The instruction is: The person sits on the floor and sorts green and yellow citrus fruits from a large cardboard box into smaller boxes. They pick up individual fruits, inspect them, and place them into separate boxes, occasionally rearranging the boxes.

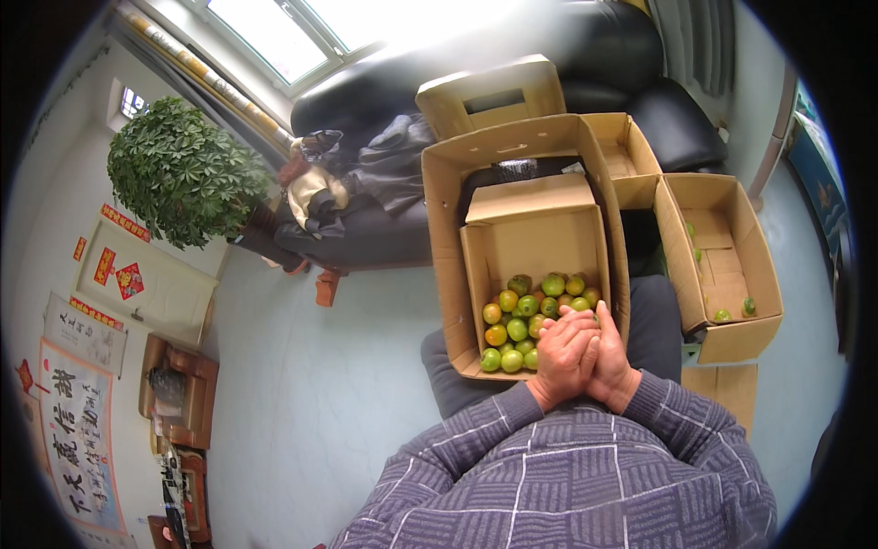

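Observation:
My left hand [566, 353] and my right hand [612, 364] are cupped together over the near right corner of an inner cardboard box [538, 247]. A sliver of green shows by the fingertips, but the fingers hide whether a tomato is between the palms. Green and orange-tinged tomatoes [517, 329] cover the near part of the inner box, just left of my hands. That box sits inside a larger cardboard box [447, 288], which rests at my lap, between my dark-trousered legs [655, 312].
To the right, another cardboard box [730, 267] holds several green tomatoes [723, 315]. A smaller carton [621, 147] stands behind it. Flattened cardboard [727, 391] lies on the floor. Beyond is a black leather sofa [384, 237] with clothing [315, 192]; a potted plant [185, 171] stands left.

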### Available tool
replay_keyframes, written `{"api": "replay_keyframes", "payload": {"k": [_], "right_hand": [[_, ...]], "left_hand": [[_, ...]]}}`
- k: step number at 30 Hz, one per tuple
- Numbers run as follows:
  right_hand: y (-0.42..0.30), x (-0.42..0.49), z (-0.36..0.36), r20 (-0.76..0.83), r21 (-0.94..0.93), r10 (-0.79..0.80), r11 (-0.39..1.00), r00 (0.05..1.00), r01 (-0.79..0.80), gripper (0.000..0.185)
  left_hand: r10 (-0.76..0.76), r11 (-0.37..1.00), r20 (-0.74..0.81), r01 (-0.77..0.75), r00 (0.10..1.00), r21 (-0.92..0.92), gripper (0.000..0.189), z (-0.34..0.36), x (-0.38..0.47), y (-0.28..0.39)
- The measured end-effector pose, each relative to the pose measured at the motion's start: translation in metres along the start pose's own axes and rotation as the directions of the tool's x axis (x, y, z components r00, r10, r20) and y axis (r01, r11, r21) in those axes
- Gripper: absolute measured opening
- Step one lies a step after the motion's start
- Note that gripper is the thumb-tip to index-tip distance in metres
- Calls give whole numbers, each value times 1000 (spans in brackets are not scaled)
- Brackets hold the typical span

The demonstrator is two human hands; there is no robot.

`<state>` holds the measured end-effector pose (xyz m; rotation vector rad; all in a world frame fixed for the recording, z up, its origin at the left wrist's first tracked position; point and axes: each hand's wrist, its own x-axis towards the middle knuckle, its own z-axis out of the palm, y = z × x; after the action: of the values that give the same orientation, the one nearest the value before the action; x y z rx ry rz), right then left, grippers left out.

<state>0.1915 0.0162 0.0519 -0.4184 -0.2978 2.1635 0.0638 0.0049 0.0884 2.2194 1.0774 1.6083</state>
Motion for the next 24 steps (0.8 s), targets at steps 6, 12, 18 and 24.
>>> {"api": "replay_keyframes", "payload": {"k": [6,12,18,24], "right_hand": [[-1,-6,15,-182,-31,32,999,983,-38,56],[-2,-8,22,-241,-29,1,1000,971,-8,40],[-25,-9,7,-221,37,-66,996,973,76,36],[-105,-24,-29,-339,32,-434,881,835,471,25]], "left_hand": [[-75,974,38,65,996,216,32,-4,-7,-11],[-357,927,69,363,931,-94,39,6,-17,-14],[-209,968,290,239,934,-72,71,9,-19,-8],[-286,927,433,361,855,-100,71,4,-32,-8]]}}
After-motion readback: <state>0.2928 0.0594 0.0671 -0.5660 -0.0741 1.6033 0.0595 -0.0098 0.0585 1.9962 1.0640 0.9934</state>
